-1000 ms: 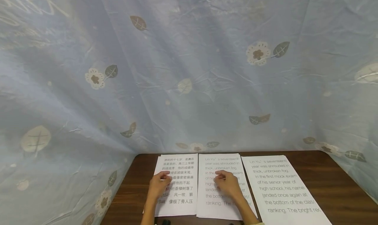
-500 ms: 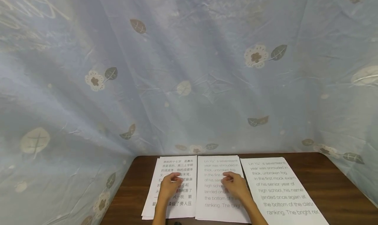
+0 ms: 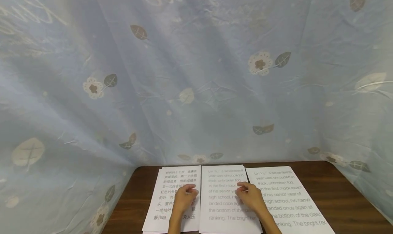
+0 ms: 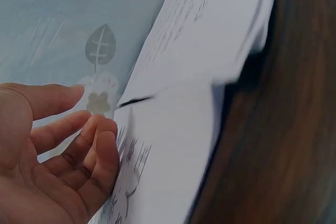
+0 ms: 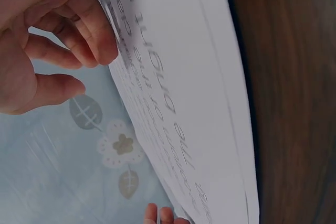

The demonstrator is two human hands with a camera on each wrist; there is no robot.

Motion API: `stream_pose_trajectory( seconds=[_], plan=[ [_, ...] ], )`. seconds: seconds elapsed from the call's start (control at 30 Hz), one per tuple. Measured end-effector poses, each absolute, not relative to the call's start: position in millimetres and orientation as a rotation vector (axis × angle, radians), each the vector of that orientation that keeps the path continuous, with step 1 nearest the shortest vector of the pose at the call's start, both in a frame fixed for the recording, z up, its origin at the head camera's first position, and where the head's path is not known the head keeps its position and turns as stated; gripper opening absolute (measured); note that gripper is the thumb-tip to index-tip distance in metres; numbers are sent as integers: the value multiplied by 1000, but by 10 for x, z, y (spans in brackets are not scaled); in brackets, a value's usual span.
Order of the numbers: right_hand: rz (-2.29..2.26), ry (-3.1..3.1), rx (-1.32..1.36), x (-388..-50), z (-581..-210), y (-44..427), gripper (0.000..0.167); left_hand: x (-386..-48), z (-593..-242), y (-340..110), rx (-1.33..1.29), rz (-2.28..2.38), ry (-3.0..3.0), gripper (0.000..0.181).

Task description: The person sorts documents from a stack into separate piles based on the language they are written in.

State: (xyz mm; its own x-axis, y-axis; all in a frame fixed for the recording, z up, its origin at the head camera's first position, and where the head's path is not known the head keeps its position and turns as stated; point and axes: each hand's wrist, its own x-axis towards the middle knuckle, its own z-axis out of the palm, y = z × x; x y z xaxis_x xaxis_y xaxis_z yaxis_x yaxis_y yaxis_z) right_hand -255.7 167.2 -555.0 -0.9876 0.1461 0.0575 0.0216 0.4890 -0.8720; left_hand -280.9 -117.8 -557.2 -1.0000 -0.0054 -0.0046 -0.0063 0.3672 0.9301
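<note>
Middle paper stack (image 3: pixel 222 200), printed in English, lay on the dark brown table (image 3: pixel 350 196). From my remote station I checked the head view first: the stack sat between the left paper stack (image 3: pixel 165 200), printed in Chinese, and the right sheet (image 3: pixel 290 200), which bore English print. A pale blue cloth (image 3: pixel 212 118) with leaf and flower figures hung at the far side and the left.

I found the left hand (image 3: pixel 185 198) over the right part of the left paper stack. The right hand (image 3: pixel 251 197) was over the right edge of the middle paper stack, its wrist across the left part of the right sheet.

In the left wrist view, I noted the left hand with thumb apart from loosely bent fingers, gripping nothing. Its fingers lay just beside printed paper; I could not tell whether they touched it.

In the right wrist view, I recorded the right hand likewise relaxed and holding nothing, thumb clear of the bent fingers. The fingertips were close against the English print; contact could not be confirmed. A few fingertips of the left hand showed at the picture's edge.
</note>
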Motion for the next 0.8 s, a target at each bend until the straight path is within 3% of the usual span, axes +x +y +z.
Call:
stream_pose_trajectory(
  seconds=[0.8],
  plan=[
    [1354,-2708,-219,-2473,-5640,2140,40,-2814,-5574,-920,59,1471,2799,42]
  ],
)
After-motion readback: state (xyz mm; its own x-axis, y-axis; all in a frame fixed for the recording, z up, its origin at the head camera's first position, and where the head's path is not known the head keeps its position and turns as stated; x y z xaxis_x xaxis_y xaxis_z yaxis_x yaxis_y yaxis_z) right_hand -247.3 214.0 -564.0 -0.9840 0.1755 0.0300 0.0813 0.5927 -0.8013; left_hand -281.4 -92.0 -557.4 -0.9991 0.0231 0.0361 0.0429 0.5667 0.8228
